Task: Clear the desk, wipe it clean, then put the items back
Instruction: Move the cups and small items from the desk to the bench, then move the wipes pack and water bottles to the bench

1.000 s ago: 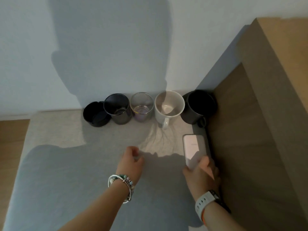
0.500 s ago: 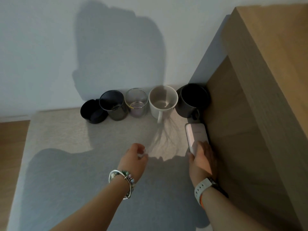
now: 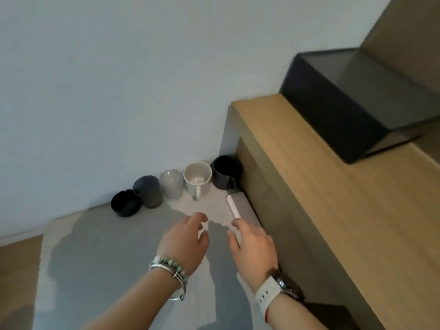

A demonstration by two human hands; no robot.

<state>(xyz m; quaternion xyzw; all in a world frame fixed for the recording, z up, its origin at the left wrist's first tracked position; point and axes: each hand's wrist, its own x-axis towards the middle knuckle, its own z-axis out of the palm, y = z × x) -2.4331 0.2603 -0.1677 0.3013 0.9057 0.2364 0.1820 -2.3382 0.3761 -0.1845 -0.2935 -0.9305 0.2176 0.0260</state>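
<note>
Five cups stand in a row against the wall on the grey desk surface (image 3: pixel 95 258): a low black cup (image 3: pixel 125 203), a dark grey tumbler (image 3: pixel 148 191), a clear glass (image 3: pixel 172 184), a white mug (image 3: pixel 197 178) and a black mug (image 3: pixel 225 172). A flat white device (image 3: pixel 233 207) lies in front of the black mug, beside the wooden side panel, mostly in shadow. My right hand (image 3: pixel 252 246) hovers with its fingers stretched out, the index fingertip at the device's near end. My left hand (image 3: pixel 185 239) hangs over the surface, fingers relaxed, holding nothing.
A tall wooden cabinet (image 3: pixel 321 198) walls off the right side. On top of it sits a black open box (image 3: pixel 345 103). The white wall closes the back. Wooden flooring (image 3: pixel 16 270) shows at the far left.
My right hand has drawn back from the white device and its fingers have spread. My left hand has uncurled. The view has tilted up, bringing the black box into sight.
</note>
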